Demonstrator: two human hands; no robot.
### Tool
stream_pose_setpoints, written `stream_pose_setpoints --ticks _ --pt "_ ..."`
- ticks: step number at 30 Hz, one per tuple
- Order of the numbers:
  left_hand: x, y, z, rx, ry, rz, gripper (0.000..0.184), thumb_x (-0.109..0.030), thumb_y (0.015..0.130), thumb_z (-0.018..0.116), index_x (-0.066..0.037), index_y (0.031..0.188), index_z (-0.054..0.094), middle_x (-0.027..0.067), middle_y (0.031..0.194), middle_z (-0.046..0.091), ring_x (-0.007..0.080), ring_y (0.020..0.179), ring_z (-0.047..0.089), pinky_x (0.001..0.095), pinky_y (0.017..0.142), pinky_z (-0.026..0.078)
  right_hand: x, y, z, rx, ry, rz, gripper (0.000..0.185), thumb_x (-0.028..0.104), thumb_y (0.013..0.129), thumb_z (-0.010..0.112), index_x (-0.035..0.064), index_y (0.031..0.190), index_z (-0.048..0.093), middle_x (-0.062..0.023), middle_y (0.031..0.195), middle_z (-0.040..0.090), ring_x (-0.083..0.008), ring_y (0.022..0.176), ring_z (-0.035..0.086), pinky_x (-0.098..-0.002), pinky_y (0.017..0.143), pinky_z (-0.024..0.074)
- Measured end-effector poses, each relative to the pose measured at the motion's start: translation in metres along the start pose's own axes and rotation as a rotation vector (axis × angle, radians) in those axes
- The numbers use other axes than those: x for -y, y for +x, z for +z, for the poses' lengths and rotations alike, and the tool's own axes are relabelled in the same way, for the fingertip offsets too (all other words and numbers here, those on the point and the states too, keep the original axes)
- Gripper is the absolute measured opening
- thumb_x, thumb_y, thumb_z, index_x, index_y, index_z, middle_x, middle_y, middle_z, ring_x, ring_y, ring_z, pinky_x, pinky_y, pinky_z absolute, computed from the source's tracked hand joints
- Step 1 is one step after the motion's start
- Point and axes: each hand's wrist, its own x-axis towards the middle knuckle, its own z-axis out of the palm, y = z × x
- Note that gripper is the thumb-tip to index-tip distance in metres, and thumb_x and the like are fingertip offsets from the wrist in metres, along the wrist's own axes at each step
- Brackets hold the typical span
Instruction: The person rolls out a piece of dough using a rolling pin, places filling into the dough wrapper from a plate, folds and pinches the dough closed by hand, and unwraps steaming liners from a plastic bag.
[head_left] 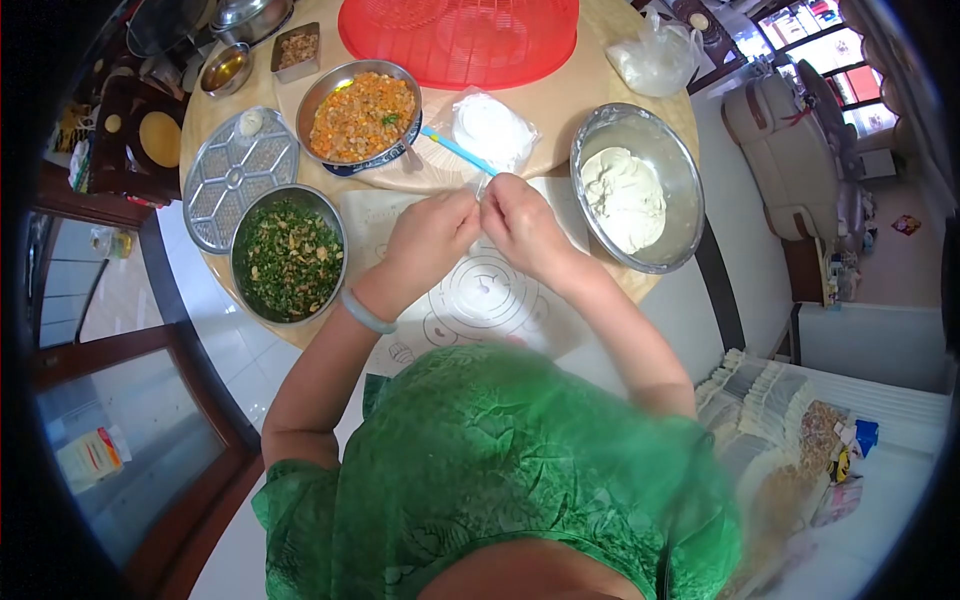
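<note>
Three bowls (684, 190) of chopped greens (290, 258), orange filling (362, 118) and pale dough (624, 200) around curled hands (432, 238) (524, 225), close together, any hold unclear

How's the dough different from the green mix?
The dough is creamy white; the green mix is mostly green. The dough is one big lump, while the green mix is lots of little chopped bits. Both sit in round metal bowls.

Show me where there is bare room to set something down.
The printed mat shows bare room between left hand, right hand and green shirt. The steamer rack is mostly bare, holding one white lump. Crowded: the left side, where the filling bowl, rack and greens bowl sit close together.
</note>
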Motion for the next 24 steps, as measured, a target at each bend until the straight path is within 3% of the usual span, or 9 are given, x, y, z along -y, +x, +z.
stream_pose_setpoints --ticks 2,5,7,10,17,20,24 --pt "0.007 -0.002 0.006 -0.008 0.015 -0.029 0.017 -0.012 0.097 0.054 0.001 0.086 0.052 0.0197 0.074 0.054 0.0344 0.066 0.056 0.0403 0.061 0.045 -0.010 0.001 0.007 -0.008 -0.052 0.009 0.015 0.014 0.093 0.060 -0.0007 0.090 0.058 -0.0214 0.081 0.060 -0.0351 0.074 0.061 -0.0422 0.069 0.0485" --pt "0.024 -0.004 0.006 0.007 -0.121 -0.172 0.017 -0.014 0.100 0.050 0.000 0.090 0.053 0.0131 0.073 0.055 0.0246 0.064 0.059 0.0343 0.058 0.047 -0.009 0.007 -0.008 0.086 0.185 0.300 0.021 0.019 0.094 0.063 -0.0007 0.091 0.059 -0.0182 0.081 0.061 -0.0309 0.073 0.060 -0.0399 0.069 0.0485" --pt "0.031 -0.005 0.004 0.040 -0.327 -0.324 0.018 -0.015 0.102 0.048 -0.001 0.093 0.054 0.0074 0.073 0.055 0.0162 0.063 0.059 0.0287 0.056 0.048 -0.011 0.009 -0.013 0.146 0.316 0.399 0.025 0.024 0.095 0.063 -0.0002 0.091 0.059 -0.0132 0.080 0.060 -0.0246 0.072 0.057 -0.0364 0.067 0.0471" --pt "0.027 -0.001 0.001 0.117 -0.369 -0.273 0.019 -0.016 0.104 0.045 -0.002 0.097 0.054 0.0024 0.078 0.054 0.0069 0.066 0.058 0.0224 0.055 0.050 -0.003 0.011 -0.018 0.255 0.347 0.423 0.028 0.029 0.097 0.062 0.0011 0.091 0.059 -0.0051 0.079 0.058 -0.0152 0.073 0.051 -0.0306 0.067 0.0443" --pt "0.021 0.004 0.003 0.160 -0.586 -0.339 0.021 -0.020 0.106 0.043 -0.004 0.102 0.054 0.0006 0.083 0.054 0.0056 0.067 0.055 0.0220 0.057 0.050 -0.016 0.007 -0.015 0.324 0.690 0.380 0.027 0.030 0.101 0.058 0.0034 0.093 0.059 0.0039 0.080 0.052 -0.0055 0.075 0.045 -0.0242 0.064 0.0402" --pt "0.019 0.003 0.004 0.158 -0.585 -0.330 0.022 -0.022 0.106 0.042 -0.004 0.102 0.054 -0.0001 0.082 0.053 0.0054 0.068 0.054 0.0215 0.059 0.050 -0.005 0.005 -0.020 0.321 0.641 0.469 0.024 0.029 0.102 0.057 0.0068 0.095 0.058 0.0065 0.081 0.050 -0.0038 0.076 0.042 -0.0215 0.066 0.0375" --pt "0.014 0.001 0.010 0.185 -0.541 -0.366 0.022 -0.022 0.106 0.042 -0.004 0.101 0.054 -0.0002 0.082 0.052 0.0052 0.070 0.054 0.0210 0.059 0.049 -0.017 -0.004 -0.018 0.371 0.690 0.412 0.024 0.027 0.102 0.057 0.0049 0.094 0.059 0.0046 0.082 0.051 -0.0048 0.076 0.045 -0.0238 0.066 0.0404"
